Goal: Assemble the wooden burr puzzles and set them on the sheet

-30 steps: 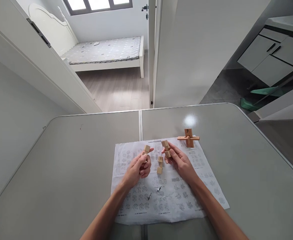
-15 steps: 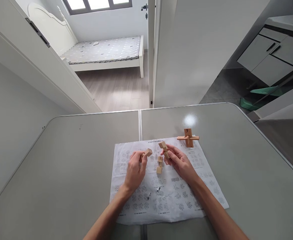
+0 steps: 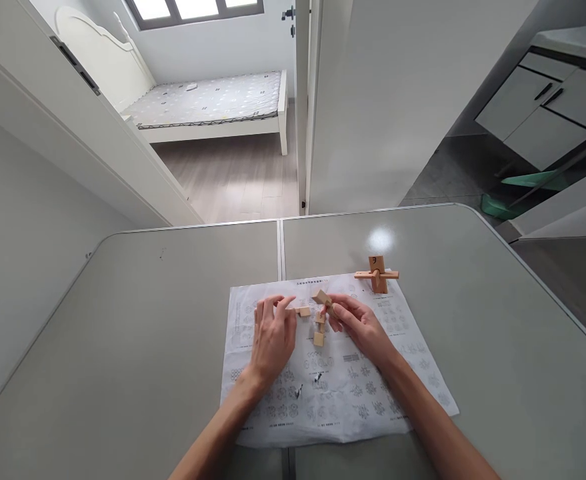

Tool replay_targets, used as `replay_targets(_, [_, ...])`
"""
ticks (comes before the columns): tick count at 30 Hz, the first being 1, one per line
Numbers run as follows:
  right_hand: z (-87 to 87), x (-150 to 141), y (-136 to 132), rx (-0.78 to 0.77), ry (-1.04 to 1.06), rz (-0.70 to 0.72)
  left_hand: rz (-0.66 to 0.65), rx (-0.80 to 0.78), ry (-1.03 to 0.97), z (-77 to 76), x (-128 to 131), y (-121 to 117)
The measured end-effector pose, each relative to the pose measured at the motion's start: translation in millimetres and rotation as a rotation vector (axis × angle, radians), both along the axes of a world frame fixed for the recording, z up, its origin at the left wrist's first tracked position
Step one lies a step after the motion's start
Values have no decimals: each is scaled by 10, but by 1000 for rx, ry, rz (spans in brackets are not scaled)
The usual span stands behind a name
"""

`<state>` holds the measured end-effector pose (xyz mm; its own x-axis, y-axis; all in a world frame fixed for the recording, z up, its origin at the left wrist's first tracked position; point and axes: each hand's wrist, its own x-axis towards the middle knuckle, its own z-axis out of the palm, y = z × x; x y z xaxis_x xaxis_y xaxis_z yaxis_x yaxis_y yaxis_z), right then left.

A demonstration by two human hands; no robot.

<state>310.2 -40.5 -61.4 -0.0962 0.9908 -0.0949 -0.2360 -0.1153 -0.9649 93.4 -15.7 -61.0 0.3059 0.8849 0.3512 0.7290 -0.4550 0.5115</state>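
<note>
Head view: blocks (image 3: 321, 297), illegibly printed sheet (image 3: 345, 417)

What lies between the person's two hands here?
In the head view, a notched wooden piece lies on the printed sheet between the left hand and right hand; a second piece shows beside the left, and a third piece juts from the right's grip.

One pale, notched wooden block (image 3: 305, 311) sits roughly parallel to the worktop's (image 3: 173, 320) far edge. A second block (image 3: 319, 339) points toward the near edge; a third block (image 3: 321, 297) is held tilted beside its far end.
</note>
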Motion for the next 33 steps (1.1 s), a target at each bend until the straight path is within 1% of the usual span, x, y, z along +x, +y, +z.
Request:
replay_targets(2, [1, 1, -12, 22, -69, 38, -40, 29, -74, 33, -11, -23])
replay_targets(5, [2, -15, -34, 40, -135, 101, -182, 35, -124, 82, -30, -58])
replay_targets(8, [-16, -42, -52, 63, -118, 138, -325, -25, -116, 86, -35, -74])
replay_targets(10, [-36, -56, -59, 71, -100, 160, -375, -75, -128, 63, -32, -75])
replay_targets(11, [-45, -63, -62, 73, -100, 163, -378, -100, -145, 50, -31, -75])
replay_targets(12, [-50, -70, -64, 79, -112, 154, -363, -124, -176, 39, -30, -74])
replay_targets(14, [-50, -91, -68, 123, -197, 92, -279, -177, -284, 35, -29, -68])
replay_targets(17, [-27, -142, -77, 283, -464, -22, -83, -317, -518, 71, -31, -42])
replay_targets(19, [-13, -182, -86, 393, -655, -38, 24, -419, -660, 102, -31, -15])
replay_targets(21, [-13, -210, -93, 468, -809, -16, 75, -475, -765, 123, -28, 12])
replay_targets(24, [-38, -202, -90, 519, -968, 8, 98, -501, -853, 138, -18, 35])
replay_targets(26, [-64, -165, -76, 514, -1025, -3, 111, -517, -875, 146, -9, 36])
replay_targets(28, [-85, -121, -61, 505, -1035, -23, 123, -529, -879, 158, -2, 31])
replay_targets(30, [-96, -87, -50, 493, -987, -51, 122, -539, -885, 175, 2, 21])
replay_targets(33, [-94, -69, -49, 447, -839, -77, 101, -578, -919, 203, -1, -2])
